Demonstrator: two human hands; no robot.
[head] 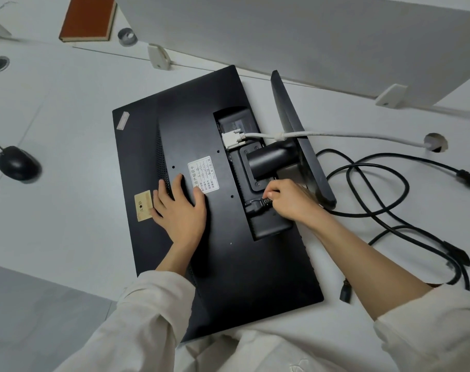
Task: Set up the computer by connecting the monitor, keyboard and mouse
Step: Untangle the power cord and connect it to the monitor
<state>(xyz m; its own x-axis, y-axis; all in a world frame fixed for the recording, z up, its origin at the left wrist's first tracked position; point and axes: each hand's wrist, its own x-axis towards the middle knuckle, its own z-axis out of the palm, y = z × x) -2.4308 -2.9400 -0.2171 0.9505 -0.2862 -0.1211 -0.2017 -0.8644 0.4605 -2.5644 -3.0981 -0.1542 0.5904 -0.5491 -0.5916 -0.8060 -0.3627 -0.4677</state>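
Two hands: both were on the back of the monitor [228, 264], which lay screen-down on the white desk [67, 130].
Left hand: the left hand [181, 210] lay flat on the black rear panel, fingers straight and spread wide, holding nothing; the fingertips reached toward a tan sticker [143, 205] and a white label [203, 175].
Right hand: the right hand [290, 200] had its fingers curled round a black plug [263, 202], pinching it at the recess in the monitor's back, just below the stand neck.
Power cable: the black cable [376, 183] ran from under that hand and looped across the desk to the right; another black connector [345, 291] lay loose beside the right forearm.
Video cable: a white plug [232, 138] sat in the recess above the stand neck, and its white cable [349, 135] ran right into a hole in the desk [436, 143].
Stand: the stand [303, 146] was attached, its base plate standing on edge to the right of the panel.
Mouse: a black mouse [17, 162] lay well apart at the desk's left edge, its cord trailing out of view.
Keyboard: none could be made out.
Elsewhere: a brown book [89, 18] lay at the top left, near a round grommet [127, 36], and a white partition [309, 36] crossed the top.
Sleeves: the sleeves [137, 318] were cream; the right one was pushed up the forearm.
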